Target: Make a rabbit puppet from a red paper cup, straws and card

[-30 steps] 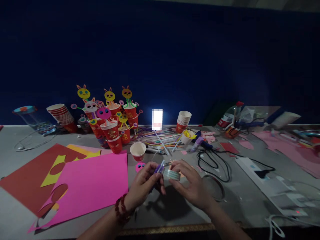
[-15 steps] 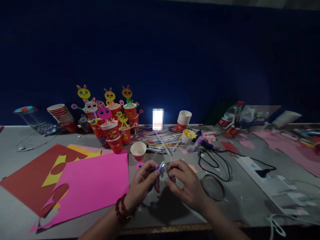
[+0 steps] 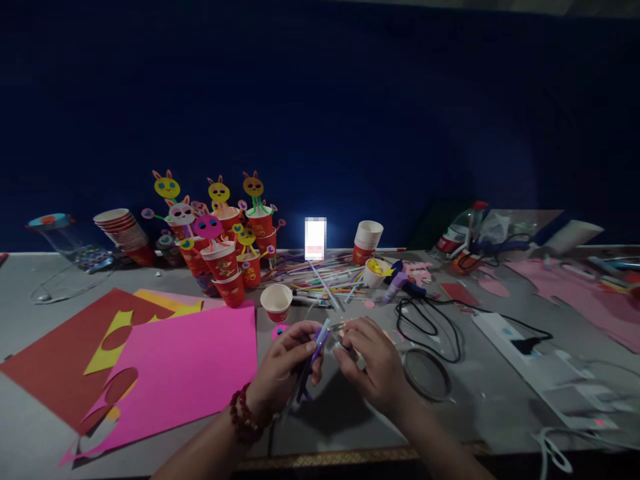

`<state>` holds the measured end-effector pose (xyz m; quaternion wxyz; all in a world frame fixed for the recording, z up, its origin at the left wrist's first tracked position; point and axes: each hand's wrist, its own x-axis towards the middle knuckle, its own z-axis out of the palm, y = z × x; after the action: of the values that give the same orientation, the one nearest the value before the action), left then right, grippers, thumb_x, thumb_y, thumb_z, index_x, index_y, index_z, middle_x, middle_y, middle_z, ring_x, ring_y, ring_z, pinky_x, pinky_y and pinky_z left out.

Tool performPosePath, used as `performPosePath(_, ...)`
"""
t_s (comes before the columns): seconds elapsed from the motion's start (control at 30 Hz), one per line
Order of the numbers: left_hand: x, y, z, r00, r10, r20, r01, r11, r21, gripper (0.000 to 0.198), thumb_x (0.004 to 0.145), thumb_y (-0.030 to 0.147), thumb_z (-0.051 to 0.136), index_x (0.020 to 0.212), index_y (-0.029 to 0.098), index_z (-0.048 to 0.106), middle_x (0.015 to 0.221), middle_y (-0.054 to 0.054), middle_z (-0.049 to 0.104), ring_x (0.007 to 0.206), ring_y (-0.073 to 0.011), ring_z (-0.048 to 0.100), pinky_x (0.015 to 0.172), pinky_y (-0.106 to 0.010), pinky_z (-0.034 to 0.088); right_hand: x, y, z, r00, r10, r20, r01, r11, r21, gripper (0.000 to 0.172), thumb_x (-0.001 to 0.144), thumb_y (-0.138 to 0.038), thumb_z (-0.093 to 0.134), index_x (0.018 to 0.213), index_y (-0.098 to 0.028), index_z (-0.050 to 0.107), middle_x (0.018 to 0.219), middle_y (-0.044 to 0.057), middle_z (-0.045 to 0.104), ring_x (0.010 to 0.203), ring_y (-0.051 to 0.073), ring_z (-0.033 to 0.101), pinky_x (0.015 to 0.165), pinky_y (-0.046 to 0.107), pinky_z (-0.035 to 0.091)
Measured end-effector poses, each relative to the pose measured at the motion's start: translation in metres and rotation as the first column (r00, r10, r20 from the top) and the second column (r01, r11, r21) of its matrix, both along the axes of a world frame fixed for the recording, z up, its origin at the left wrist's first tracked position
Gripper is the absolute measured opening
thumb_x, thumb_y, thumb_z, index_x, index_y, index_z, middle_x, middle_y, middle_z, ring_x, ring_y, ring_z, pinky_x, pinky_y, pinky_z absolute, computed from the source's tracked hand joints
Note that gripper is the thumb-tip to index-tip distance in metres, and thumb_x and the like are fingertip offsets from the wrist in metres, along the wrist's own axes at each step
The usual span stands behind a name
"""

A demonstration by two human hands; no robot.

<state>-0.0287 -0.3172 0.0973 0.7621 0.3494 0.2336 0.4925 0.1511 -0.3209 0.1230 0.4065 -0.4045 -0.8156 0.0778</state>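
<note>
My left hand (image 3: 283,368), with a red bead bracelet at the wrist, is closed round a thin purple straw (image 3: 311,360) that slants down between the fingers. My right hand (image 3: 373,363) is closed too, its fingertips pinched against the top of the straw; a small clear tape roll seen earlier is mostly hidden inside it. Both hands hover just above the grey table (image 3: 345,420) near its front edge. A small white paper cup (image 3: 277,301) stands just beyond them.
Pink (image 3: 185,370), red and yellow paper sheets lie at the left. Red cups with paper bunny faces (image 3: 225,240) stand behind, beside cup stacks (image 3: 368,241) and a pile of straws (image 3: 325,277). A glue gun with black cable (image 3: 425,320), a tape ring (image 3: 427,375) and a power strip (image 3: 505,330) lie at the right.
The right hand has closed in over the tape roll and moved against the left hand. The purple straw now tilts lower through the left fingers.
</note>
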Motion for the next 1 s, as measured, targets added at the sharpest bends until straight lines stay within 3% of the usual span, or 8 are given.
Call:
performPosePath(0.17, 0.001, -0.001, -0.006, 0.999, 0.022, -0.045, -0.021, 0.999, 0.038, 0.028, 0.08, 0.03, 0.071, 0.099, 0.019, 0.054, 0.069, 0.004, 0.054, 0.048, -0.0061, 0.049, 0.04, -0.014, 0.037, -0.006, 0.003, -0.001, 0.999, -0.044, 0.019, 0.043, 0.999, 0.026, 0.029, 0.087, -0.029, 0.058, 0.064, -0.022, 0.043, 0.066, 0.001, 0.048, 0.071, 0.02, 0.047, 0.066, 0.033, 0.039)
performPosePath(0.27, 0.001, -0.005, -0.013, 0.982, 0.073, -0.174, -0.042, 0.983, 0.179, 0.033, 0.081, 0.029, 0.071, 0.107, 0.021, 0.052, 0.078, 0.003, 0.055, 0.051, -0.0038, 0.045, 0.044, -0.013, 0.035, -0.007, 0.003, -0.002, 0.999, -0.039, -0.002, 0.039, 0.999, 0.016, 0.027, 0.087, -0.025, 0.055, 0.063, -0.022, 0.042, 0.066, 0.001, 0.047, 0.071, 0.02, 0.048, 0.068, 0.034, 0.04)
performPosePath(0.4, 0.001, -0.009, -0.013, 0.889, 0.285, -0.358, -0.16, 0.926, 0.341, 0.036, 0.087, 0.029, 0.064, 0.119, 0.023, 0.05, 0.096, -0.002, 0.059, 0.058, -0.006, 0.048, 0.049, -0.016, 0.04, -0.007, 0.002, 0.0, 0.999, -0.02, -0.038, 0.019, 1.0, -0.025, 0.03, 0.088, -0.033, 0.059, 0.065, -0.022, 0.043, 0.067, 0.0, 0.048, 0.071, 0.02, 0.049, 0.069, 0.034, 0.041)
performPosePath(0.57, -0.001, -0.007, -0.006, 0.74, 0.459, -0.492, -0.176, 0.838, 0.517, 0.03, 0.092, 0.03, 0.053, 0.121, 0.023, 0.059, 0.117, -0.011, 0.062, 0.091, -0.0205, 0.061, 0.065, -0.025, 0.052, -0.008, -0.003, 0.01, 0.991, 0.089, -0.101, -0.102, 0.986, -0.134, 0.025, 0.087, -0.041, 0.061, 0.076, -0.022, 0.049, 0.082, 0.003, 0.056, 0.082, 0.022, 0.053, 0.072, 0.034, 0.045)
performPosePath(0.77, 0.0, -0.007, -0.011, 0.657, 0.549, -0.517, -0.206, 0.79, 0.577, 0.024, 0.093, 0.031, 0.053, 0.111, 0.021, 0.065, 0.104, -0.009, 0.067, 0.094, -0.0214, 0.062, 0.078, -0.03, 0.052, -0.013, -0.008, 0.016, 0.998, 0.057, -0.024, -0.058, 0.996, -0.074, 0.022, 0.088, -0.037, 0.061, 0.076, -0.023, 0.048, 0.081, 0.003, 0.057, 0.084, 0.022, 0.054, 0.092, 0.045, 0.044)
performPosePath(0.9, 0.004, -0.008, -0.015, 0.751, 0.452, -0.482, -0.234, 0.864, 0.446, 0.029, 0.095, 0.039, 0.049, 0.112, 0.019, 0.061, 0.082, -0.002, 0.062, 0.057, -0.0112, 0.056, 0.052, -0.022, 0.048, -0.015, -0.006, 0.013, 1.0, -0.005, 0.029, 0.005, 1.0, -0.003, 0.023, 0.087, -0.035, 0.062, 0.074, -0.023, 0.047, 0.077, 0.002, 0.056, 0.079, 0.021, 0.054, 0.095, 0.048, 0.042)
performPosePath(1.0, 0.005, -0.008, -0.014, 0.829, 0.354, -0.432, -0.217, 0.917, 0.336, 0.03, 0.094, 0.043, 0.049, 0.106, 0.017, 0.06, 0.072, 0.002, 0.056, 0.046, -0.0075, 0.05, 0.043, -0.019, 0.043, -0.016, -0.004, 0.013, 0.997, -0.045, 0.07, 0.043, 0.999, 0.026, 0.019, 0.087, -0.032, 0.061, 0.075, -0.022, 0.049, 0.077, 0.002, 0.056, 0.08, 0.022, 0.053, 0.094, 0.048, 0.041)
